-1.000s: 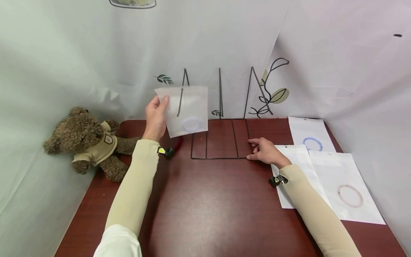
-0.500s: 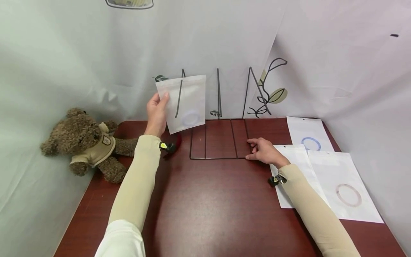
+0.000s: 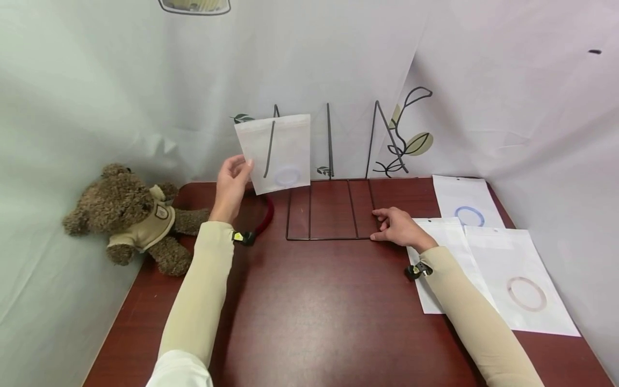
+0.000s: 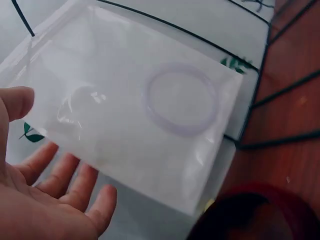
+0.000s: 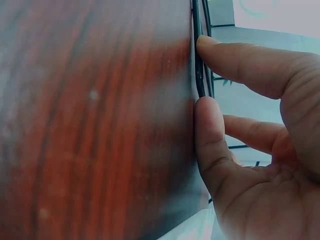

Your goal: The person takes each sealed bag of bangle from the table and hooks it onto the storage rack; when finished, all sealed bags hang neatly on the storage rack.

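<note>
A translucent white zip bag (image 3: pixel 271 153) with a pale bluish-purple ring (image 4: pixel 182 99) showing through it hangs at the left prong (image 3: pixel 270 148) of a black wire rack (image 3: pixel 333 238). The prong crosses the front of the bag. My left hand (image 3: pixel 233 185) is at the bag's left edge. In the left wrist view its thumb and fingers (image 4: pixel 75 185) are spread apart around that edge, without pinching it. At the rack's front right corner, my right hand (image 3: pixel 398 227) holds the base wire (image 5: pixel 198 65) between thumb and index finger.
Three white bags lie at the right: one with a blue ring (image 3: pixel 469 216), one with a brownish ring (image 3: pixel 527 294), and one (image 3: pixel 432 293) partly under the right forearm. A teddy bear (image 3: pixel 130 215) leans at the left. A dark red band (image 3: pixel 269 215) lies beside the rack.
The bag rises slightly and then hangs at the prong. My left hand lifts it, then moves down and opens at its edge. My right hand stays at the rack's corner.
</note>
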`<state>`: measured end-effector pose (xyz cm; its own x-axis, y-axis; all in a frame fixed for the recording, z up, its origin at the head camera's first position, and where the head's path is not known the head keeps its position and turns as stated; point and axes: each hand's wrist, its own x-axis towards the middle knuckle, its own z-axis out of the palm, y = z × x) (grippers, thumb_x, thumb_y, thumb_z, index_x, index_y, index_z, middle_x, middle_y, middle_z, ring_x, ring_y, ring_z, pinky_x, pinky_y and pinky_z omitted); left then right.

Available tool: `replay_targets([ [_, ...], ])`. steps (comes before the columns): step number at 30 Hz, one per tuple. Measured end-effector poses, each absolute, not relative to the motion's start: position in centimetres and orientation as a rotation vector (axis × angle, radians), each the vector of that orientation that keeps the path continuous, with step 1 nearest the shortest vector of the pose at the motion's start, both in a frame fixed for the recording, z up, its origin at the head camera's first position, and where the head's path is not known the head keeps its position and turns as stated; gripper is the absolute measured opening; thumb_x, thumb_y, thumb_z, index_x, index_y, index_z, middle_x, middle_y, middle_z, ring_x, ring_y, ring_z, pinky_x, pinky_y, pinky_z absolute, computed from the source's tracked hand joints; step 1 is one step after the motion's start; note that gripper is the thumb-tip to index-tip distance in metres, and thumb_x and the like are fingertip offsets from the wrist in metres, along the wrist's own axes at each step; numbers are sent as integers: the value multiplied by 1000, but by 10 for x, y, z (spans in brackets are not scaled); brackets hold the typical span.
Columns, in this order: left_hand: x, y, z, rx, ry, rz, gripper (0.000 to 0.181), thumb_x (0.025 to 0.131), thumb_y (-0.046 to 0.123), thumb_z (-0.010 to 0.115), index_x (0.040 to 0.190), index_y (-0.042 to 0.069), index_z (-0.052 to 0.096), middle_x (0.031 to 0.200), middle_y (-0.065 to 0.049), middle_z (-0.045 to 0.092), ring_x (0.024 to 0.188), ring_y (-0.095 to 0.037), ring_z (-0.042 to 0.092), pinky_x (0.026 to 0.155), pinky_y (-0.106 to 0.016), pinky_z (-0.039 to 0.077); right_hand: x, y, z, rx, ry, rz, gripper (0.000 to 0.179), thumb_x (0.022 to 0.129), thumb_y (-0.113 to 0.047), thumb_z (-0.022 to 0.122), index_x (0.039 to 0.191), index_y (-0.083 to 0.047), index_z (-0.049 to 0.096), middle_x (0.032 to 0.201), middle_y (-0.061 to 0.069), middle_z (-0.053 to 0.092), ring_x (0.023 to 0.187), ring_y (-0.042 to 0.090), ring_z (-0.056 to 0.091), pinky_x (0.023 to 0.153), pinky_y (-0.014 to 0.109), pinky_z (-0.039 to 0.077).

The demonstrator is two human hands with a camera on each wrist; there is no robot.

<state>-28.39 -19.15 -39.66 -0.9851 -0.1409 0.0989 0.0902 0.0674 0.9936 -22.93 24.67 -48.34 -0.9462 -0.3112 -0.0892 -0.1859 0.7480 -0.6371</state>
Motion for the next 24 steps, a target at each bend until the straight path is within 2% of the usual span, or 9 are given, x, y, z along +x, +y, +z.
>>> replay_targets([
  [6,-259,-198,-410,54,-2212,-1904,62,104,41,67,153,8,48,149,-14,56,138,-23,54,117,-39,43,-230,247,-483,-393,2745,-983,76,81,-22,92,146,2,60,114,16,68,87,15,63,95,45,49],
  [10,-241,-194,-420,24,-2179,-1862,54,105,31,66,150,5,50,145,-17,57,129,-19,59,110,-31,46,-230,248,-485,-382,2737,-994,76,82,-22,92,147,1,59,117,16,67,87,16,63,94,44,49],
  [14,-224,-184,-431,-2,-2142,-1843,44,104,22,68,140,-2,57,126,-13,64,111,-14,61,96,-22,48,-229,248,-486,-360,2721,-999,78,82,-22,92,149,0,58,119,16,66,88,17,62,92,42,48],
  [18,-207,-174,-444,-36,-2215,-1840,35,103,19,70,131,-1,64,109,-6,67,99,-15,64,85,-18,49,-228,248,-486,-346,2714,-994,79,82,-22,91,150,-1,57,119,15,66,89,17,62,92,41,48],
  [22,-197,-168,-459,-89,-2378,-1798,34,103,19,69,132,1,66,114,-11,72,102,-18,67,85,-18,51,-229,247,-486,-360,2720,-994,78,82,-21,92,149,0,58,118,16,66,88,17,62,91,41,49],
  [24,-193,-167,-466,-129,-2469,-1773,35,104,18,69,133,0,66,119,-15,73,106,-22,68,89,-22,53,-230,246,-485,-369,2724,-997,78,82,-21,92,148,1,58,117,17,66,88,17,63,92,42,49],
])
